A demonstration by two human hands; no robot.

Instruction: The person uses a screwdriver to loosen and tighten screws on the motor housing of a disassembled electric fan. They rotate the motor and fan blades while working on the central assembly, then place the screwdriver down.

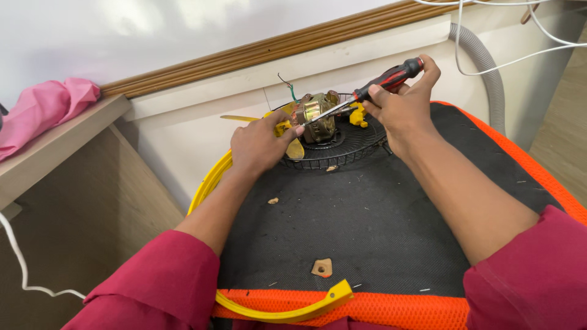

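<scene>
Fingers of the right hand wrap tight around a screwdriver with a ribbed red-and-black handle; its slim steel shaft slants down-left from that grip to a brassy, copper-wound motor. Just left of the tip, the left hand pinches yellow plastic beside the motor, above a round black wire grille on coarse black mesh.

Both arms reach forward (2 maroon sleeves); left hand pinches, right hand is fisted.
</scene>
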